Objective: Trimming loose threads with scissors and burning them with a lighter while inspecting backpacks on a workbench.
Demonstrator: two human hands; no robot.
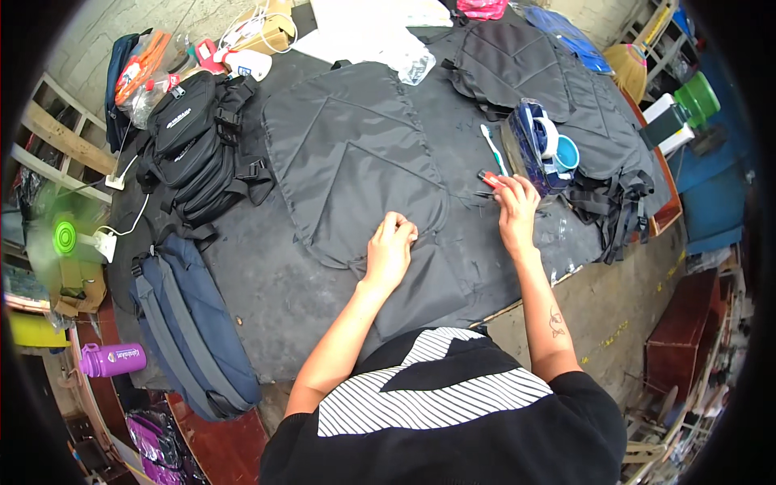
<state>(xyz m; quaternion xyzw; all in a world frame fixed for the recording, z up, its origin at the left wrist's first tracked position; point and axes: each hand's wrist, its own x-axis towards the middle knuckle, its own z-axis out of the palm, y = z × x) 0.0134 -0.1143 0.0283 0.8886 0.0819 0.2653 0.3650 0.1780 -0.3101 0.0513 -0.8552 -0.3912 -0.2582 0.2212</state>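
A black fabric backpack panel [356, 153] with stitched V-shaped seams lies flat on the dark table. My left hand [390, 252] rests over its lower part, the fingers curled into a pinch; whatever is between them is hidden. Below that hand, a loose flap of black cloth [424, 291] reaches toward the table's near edge. To the right, my right hand [518, 210] grips a small red lighter [490, 179] by its end, just off the panel. Close to it lie a green-and-white toothbrush [493, 148] and a clear-and-blue case [525, 145] holding a roll of tape [566, 152].
Black backpacks [198, 145] and a navy bag [194, 323] line the left side. More black panels [517, 65] and straps [618, 202] lie at the right. White sheets [368, 32] and a spray bottle [246, 63] are at the back. A purple bottle [113, 360] stands off the left edge.
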